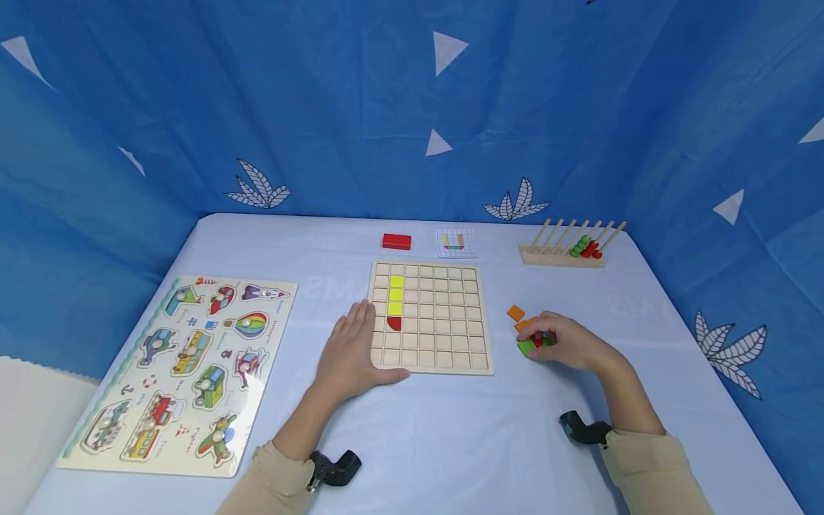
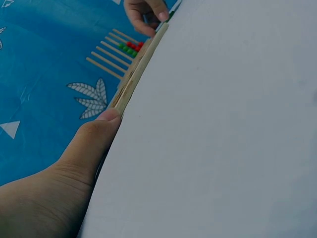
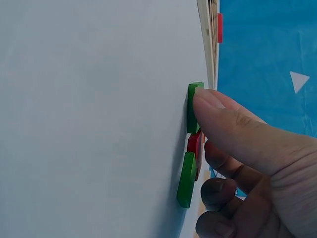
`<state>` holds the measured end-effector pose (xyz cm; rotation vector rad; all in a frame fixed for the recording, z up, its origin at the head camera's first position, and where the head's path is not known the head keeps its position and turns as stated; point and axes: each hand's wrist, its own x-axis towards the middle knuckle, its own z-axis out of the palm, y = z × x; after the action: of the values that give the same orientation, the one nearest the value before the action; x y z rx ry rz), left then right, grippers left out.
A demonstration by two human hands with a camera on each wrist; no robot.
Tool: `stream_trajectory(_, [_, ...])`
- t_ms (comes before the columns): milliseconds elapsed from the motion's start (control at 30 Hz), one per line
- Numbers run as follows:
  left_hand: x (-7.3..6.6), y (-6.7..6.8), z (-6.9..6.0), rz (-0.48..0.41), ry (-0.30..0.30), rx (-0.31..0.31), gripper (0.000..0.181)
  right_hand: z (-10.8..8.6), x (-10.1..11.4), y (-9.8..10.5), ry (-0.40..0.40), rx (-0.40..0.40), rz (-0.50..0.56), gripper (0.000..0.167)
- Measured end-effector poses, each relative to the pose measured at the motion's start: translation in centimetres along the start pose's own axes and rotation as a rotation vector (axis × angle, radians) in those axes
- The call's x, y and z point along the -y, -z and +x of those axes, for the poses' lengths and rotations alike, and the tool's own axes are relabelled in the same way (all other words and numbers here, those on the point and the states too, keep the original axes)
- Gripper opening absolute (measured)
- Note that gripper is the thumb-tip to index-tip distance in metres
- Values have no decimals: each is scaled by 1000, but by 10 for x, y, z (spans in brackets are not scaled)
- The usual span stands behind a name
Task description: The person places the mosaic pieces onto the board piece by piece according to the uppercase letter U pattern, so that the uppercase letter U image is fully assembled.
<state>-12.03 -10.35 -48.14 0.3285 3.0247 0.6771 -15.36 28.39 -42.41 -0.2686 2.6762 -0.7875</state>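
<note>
Grid board [image 1: 443, 317] sits at frame centre; left hand [image 1: 350, 352], fingers straight, touches its left edge. Right of centre, right hand [image 1: 571, 343] bends, thumb touching green block [image 3: 191, 114]; pinch cannot be confirmed.

Soft, even light fills the head view, bright on the table [image 1: 438, 443] around the grid board [image 1: 444, 343]. Beyond the board, fine lines on the small card [image 1: 457, 244] look soft. Both wrist views are dimmer, the table a dull grey. In the right one, a soft-edged shadow lies beside the green blocks [image 3: 187, 181], right of the board.
</note>
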Motion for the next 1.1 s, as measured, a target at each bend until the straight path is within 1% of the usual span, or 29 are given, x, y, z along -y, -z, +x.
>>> stream_trajectory(100, [0, 0, 0, 3, -1, 0, 135, 2, 0, -1, 1, -6, 0, 26])
stream_trajectory(333, [0, 0, 0, 1, 0, 2, 135, 5, 1, -3, 80, -22, 33, 22])
stream_trajectory(600, [-1, 1, 0, -11, -1, -4, 134, 6, 6, -4, 86, -16, 69, 19])
stream_trajectory(800, [-1, 1, 0, -2, -2, -2, 134, 8, 9, -4, 69, -48, 97, 16])
stream_trajectory(900, [-1, 1, 0, 0, 0, 0, 134, 12, 12, -4, 62, -67, 133, 16])
stream_trajectory(1100, [-1, 1, 0, -3, -1, -2, 135, 18, 21, -5, 91, -77, 193, 18])
